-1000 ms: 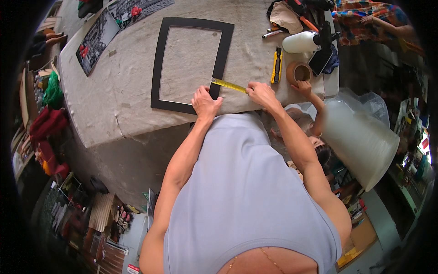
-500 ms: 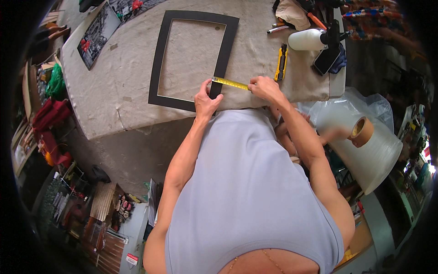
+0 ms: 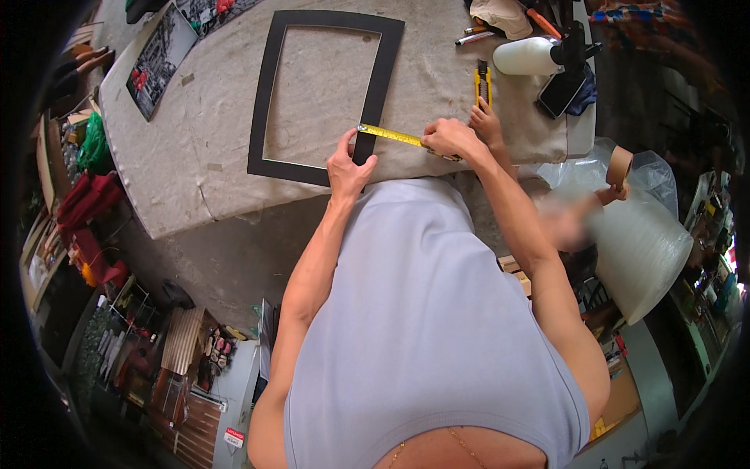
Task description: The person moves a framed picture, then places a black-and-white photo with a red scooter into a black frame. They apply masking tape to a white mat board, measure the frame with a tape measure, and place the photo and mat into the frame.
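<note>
Left hand [image 3: 348,166] pins the free end of a yellow tape measure [image 3: 393,136] against the lower right corner of a black mat frame [image 3: 322,92]; right hand [image 3: 449,139] is closed around the tape's other end. The tape runs taut between them, near the desk's [image 3: 195,168] front edge. Just beyond the right hand, a second person's small hand [image 3: 484,121] rests below a yellow utility knife [image 3: 483,83]. Farther right lies a white spray bottle [image 3: 539,53].
</note>
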Tool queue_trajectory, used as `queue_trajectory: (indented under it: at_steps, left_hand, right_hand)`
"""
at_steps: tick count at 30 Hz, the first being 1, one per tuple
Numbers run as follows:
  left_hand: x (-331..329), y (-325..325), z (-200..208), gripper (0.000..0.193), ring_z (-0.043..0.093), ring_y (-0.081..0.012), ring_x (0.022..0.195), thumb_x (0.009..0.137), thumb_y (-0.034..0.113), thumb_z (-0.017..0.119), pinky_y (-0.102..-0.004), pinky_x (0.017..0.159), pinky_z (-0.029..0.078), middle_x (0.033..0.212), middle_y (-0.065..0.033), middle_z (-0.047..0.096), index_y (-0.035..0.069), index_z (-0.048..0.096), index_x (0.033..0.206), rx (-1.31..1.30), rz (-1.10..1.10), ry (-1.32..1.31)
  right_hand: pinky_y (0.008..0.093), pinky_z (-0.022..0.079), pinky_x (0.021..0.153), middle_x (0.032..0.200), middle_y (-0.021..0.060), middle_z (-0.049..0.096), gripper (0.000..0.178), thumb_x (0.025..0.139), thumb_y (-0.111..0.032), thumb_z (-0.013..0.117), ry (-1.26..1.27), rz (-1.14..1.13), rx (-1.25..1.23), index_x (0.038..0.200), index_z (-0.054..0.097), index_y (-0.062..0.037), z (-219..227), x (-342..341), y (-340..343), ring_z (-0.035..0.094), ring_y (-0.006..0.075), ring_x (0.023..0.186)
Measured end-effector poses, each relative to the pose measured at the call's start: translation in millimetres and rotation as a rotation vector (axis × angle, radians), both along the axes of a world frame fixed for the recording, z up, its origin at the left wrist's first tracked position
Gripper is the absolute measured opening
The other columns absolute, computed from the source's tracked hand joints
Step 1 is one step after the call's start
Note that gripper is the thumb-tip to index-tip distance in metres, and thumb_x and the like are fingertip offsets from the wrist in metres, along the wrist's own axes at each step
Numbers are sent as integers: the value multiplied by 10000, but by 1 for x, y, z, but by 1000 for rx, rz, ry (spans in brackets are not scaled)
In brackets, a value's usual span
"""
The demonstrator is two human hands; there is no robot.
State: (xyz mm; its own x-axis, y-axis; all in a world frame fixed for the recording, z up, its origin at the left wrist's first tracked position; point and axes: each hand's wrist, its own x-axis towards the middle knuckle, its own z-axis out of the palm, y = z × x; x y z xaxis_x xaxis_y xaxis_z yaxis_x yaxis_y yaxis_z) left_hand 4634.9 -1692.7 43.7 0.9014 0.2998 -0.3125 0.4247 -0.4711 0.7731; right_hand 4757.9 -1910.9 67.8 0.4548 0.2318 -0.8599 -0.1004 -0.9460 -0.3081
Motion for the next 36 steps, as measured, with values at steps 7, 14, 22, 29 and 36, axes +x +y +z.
queue_trajectory:
  at_steps: [7, 14, 22, 29, 36]
  left_hand:
    - [-2, 1, -4, 629, 599, -213, 572, 671, 195, 743, -348, 582, 493, 655, -70, 586, 105, 572, 1269, -7, -5, -13]
    - [-1, 1, -4, 616, 607, -186, 580, 667, 186, 754, -330, 585, 501, 675, -66, 612, 107, 593, 1256, -34, 16, -7]
    - [-3, 2, -5, 617, 612, -199, 586, 667, 179, 745, -341, 592, 504, 667, -74, 611, 110, 588, 1260, -45, 14, -9]
    - [-8, -1, 9, 615, 617, -300, 634, 678, 168, 740, -408, 609, 502, 703, -106, 602, 95, 576, 1267, 90, -14, -28]
    - [3, 9, 50, 569, 629, -288, 793, 677, 122, 742, -398, 741, 484, 838, -112, 647, 84, 609, 1228, 257, -172, -193]
  right_hand:
    - [435, 497, 934, 1079, 146, 706, 337, 785, -310, 576, 14, 14, -10, 1053, 748, -200, -3, 1, 1, 645, 362, 1053]
    - [440, 504, 915, 1063, 142, 710, 335, 780, -306, 576, 12, 8, -17, 1046, 748, -196, 1, 3, 3, 651, 357, 1037]
    - [444, 512, 889, 1028, 144, 715, 334, 777, -299, 570, 0, 13, -13, 1037, 748, -188, 4, 1, 4, 661, 348, 1005]
    - [411, 531, 770, 896, 133, 723, 315, 874, -381, 611, -140, -227, 326, 1055, 716, -144, -11, -15, -9, 687, 319, 845]
    - [328, 501, 661, 840, 120, 671, 643, 908, -326, 677, -492, -681, 838, 1430, 357, -129, 47, -20, -9, 637, 185, 712]
